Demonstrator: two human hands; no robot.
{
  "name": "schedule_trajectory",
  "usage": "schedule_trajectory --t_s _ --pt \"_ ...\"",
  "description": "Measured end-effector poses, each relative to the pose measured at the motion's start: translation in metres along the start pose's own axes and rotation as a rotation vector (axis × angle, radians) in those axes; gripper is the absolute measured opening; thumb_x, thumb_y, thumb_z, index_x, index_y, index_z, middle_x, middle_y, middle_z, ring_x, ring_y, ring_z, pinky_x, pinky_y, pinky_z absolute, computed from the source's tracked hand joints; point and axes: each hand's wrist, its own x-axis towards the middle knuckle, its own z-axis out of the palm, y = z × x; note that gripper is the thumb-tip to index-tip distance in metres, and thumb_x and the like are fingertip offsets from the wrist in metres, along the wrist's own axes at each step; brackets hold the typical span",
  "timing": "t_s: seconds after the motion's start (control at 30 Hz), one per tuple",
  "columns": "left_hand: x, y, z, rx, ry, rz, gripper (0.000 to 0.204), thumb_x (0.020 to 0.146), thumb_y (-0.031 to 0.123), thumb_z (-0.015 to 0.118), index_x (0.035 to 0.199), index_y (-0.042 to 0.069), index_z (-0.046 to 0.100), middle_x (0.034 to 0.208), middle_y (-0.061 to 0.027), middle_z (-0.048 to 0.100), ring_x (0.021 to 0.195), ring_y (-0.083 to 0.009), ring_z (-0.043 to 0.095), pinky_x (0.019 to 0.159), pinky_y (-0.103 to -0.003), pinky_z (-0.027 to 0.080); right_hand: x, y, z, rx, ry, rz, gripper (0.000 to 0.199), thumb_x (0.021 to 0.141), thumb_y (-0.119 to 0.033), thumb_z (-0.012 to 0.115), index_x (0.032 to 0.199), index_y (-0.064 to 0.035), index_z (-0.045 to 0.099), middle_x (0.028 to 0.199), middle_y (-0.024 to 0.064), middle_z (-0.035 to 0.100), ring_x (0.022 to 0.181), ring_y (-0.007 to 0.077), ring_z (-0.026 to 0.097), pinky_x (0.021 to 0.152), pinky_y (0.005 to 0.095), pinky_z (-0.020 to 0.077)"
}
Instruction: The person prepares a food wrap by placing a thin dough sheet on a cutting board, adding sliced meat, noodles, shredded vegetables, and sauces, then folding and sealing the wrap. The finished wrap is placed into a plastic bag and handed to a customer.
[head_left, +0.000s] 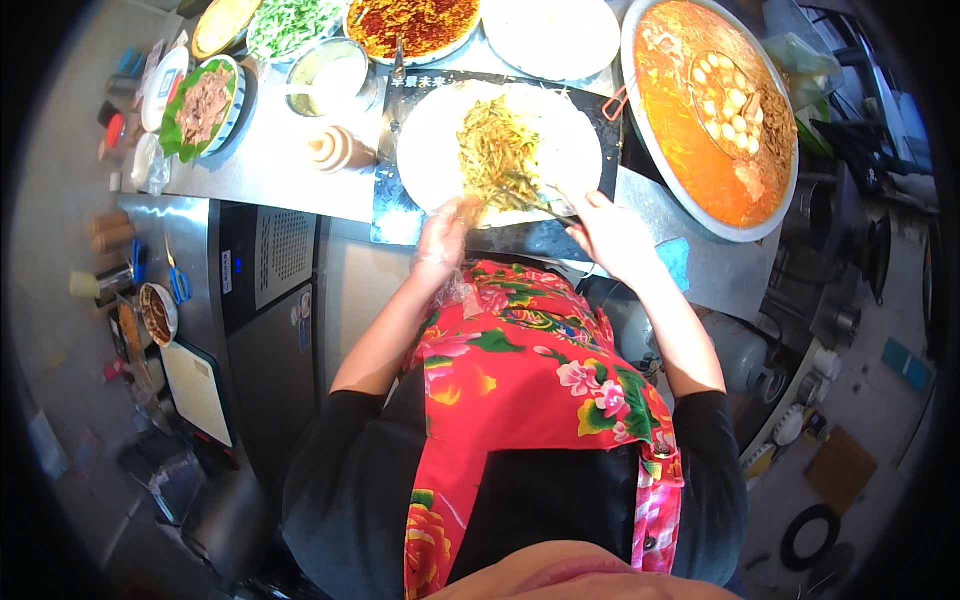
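Observation:
A large, thin white flatbread point(425, 150) lies on a dark board, with a heap of yellowish-green shredded filling point(495, 150) down its middle. My left hand point(447, 235), in a clear plastic glove, is closed at the flatbread's near edge, left of the filling; glare blurs its fingertips. On the other side, my right hand point(605, 232) is closed round a slim metal utensil point(555, 200). The utensil's far end reaches into darker strips at the near right of the filling, and its exact kind is hard to make out.
Red broth with eggs fills a big basin point(775, 230) at right. Along the back stand chopped greens point(290, 25), a tray of chili topping point(410, 25) and a white round stack point(550, 35). At left are a squeeze bottle point(335, 150) and a bowl of sliced meat point(205, 105).

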Motion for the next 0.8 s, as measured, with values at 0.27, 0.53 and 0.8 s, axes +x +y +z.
schedule_trajectory --t_s 0.27,0.53,0.8 --pt "0.022 0.079 0.007 0.224 0.148 0.227 0.031 0.099 0.001 0.052 0.129 -0.002 0.060 0.128 -0.0142 0.064 0.118 -0.0232 0.061 0.104 -0.036 0.048 0.042 -0.002 -0.010 0.168 0.085 -0.002 0.066 0.088 -0.020 0.069 0.148 -0.0127 0.043 0.105 0.0183 0.064 0.090 0.0372 0.067 0.080 0.0452 0.0554" --pt "0.152 0.137 0.128 0.863 -0.168 0.370 0.040 0.096 0.027 0.065 0.127 0.001 0.062 0.109 -0.0218 0.071 0.101 -0.0273 0.071 0.086 -0.034 0.054 -0.064 0.065 -0.026 0.536 0.347 0.282 0.070 0.084 -0.018 0.075 0.147 -0.0054 0.047 0.078 0.0082 0.053 0.071 0.0201 0.055 0.069 0.0346 0.0487" --pt "0.235 0.123 0.213 0.000 -0.404 -0.391 0.022 0.098 0.022 0.065 0.090 0.002 0.065 0.068 -0.0011 0.060 0.056 -0.0107 0.054 0.050 -0.027 0.043 -0.100 0.085 -0.021 0.769 0.311 0.570 0.078 0.084 -0.023 0.078 0.153 -0.0107 0.042 0.090 0.0116 0.059 0.083 0.0252 0.061 0.076 0.0350 0.0516"
